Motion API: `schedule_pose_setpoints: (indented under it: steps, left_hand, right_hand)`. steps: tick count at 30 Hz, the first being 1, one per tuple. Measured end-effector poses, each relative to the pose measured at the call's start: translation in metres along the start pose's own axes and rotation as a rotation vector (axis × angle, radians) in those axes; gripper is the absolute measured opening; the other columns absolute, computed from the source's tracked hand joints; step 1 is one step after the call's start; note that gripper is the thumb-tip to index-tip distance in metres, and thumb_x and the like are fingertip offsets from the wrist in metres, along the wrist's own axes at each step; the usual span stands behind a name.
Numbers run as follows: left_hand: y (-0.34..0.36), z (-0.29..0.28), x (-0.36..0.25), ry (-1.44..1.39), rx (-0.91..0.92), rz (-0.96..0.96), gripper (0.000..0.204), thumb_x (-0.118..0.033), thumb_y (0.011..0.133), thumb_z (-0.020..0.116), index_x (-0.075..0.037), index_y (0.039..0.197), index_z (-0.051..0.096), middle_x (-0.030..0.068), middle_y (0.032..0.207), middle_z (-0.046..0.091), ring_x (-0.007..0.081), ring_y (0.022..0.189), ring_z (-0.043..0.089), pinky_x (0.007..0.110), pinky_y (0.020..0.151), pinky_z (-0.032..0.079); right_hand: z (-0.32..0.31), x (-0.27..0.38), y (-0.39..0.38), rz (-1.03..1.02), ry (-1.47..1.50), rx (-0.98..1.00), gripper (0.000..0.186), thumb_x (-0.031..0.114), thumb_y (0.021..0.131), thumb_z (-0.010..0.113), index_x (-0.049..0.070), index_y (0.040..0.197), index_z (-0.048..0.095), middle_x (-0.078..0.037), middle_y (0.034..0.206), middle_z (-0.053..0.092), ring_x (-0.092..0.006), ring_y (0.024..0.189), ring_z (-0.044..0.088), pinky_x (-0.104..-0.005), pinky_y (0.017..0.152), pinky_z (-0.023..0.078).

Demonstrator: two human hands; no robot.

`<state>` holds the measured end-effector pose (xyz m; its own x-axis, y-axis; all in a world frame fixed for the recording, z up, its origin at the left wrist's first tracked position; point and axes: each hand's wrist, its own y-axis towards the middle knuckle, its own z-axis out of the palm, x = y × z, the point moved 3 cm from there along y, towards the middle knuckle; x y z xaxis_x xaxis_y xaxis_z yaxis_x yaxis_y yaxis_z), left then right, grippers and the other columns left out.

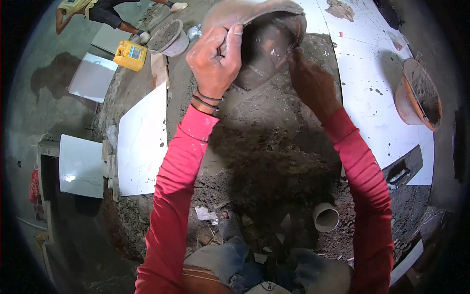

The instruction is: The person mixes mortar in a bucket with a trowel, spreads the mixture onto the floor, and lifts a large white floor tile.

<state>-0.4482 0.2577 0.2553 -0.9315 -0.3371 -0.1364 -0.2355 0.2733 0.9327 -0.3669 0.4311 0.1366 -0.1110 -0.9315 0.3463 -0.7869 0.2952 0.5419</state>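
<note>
A mud-coated bucket (264,54) is tipped over at the top middle, its mouth turned toward me and its inside wet and grey. My left hand (215,59) is closed on the bucket's rim at the left, two dark bands on its wrist. On the right, my right hand (313,81) is closed at the opposite rim; its fingertips are partly hidden. Below the bucket spreads wet grey mortar (259,110), with a darker, shadowed patch nearer me. Whether anything is flowing from the bucket I cannot tell.
White tiles (144,142) lie left and right. A trowel (404,166) and a mortar bucket (416,98) rest at right. A pipe end (325,217) sticks up near my knees. A yellow jug (130,55) and mortar tub (169,39) stand far left, near another person (105,12).
</note>
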Motion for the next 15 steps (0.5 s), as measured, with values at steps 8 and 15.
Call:
schedule_pose_setpoints:
  steps: [8, 15]
  left_hand:
    - [0.044, -0.007, -0.042, -0.105, 0.107, 0.331, 0.011, 0.001, 0.083, 0.068, 0.004, 0.074, 0.061, 0.0159, 0.076, 0.065, 0.0253, 0.061, 0.062, 0.03, 0.057, 0.047]
    - [0.05, 0.003, -0.048, -0.123, 0.05, 0.418, 0.011, -0.002, 0.083, 0.069, 0.003, 0.075, 0.064, 0.0165, 0.077, 0.067, 0.0258, 0.06, 0.062, 0.03, 0.056, 0.047]
  right_hand:
    - [0.0, -0.032, 0.024, -0.255, 0.436, -0.043, 0.047, 0.045, 0.102, 0.035, 0.008, 0.126, 0.051, -0.014, 0.065, 0.058, -0.0231, 0.049, 0.059, -0.0388, 0.042, 0.045]
    - [0.013, -0.048, 0.018, -0.305, 0.579, 0.084, 0.057, 0.054, 0.1, 0.034, 0.009, 0.132, 0.05, -0.005, 0.061, 0.049, -0.0124, 0.039, 0.045, -0.031, 0.039, 0.04]
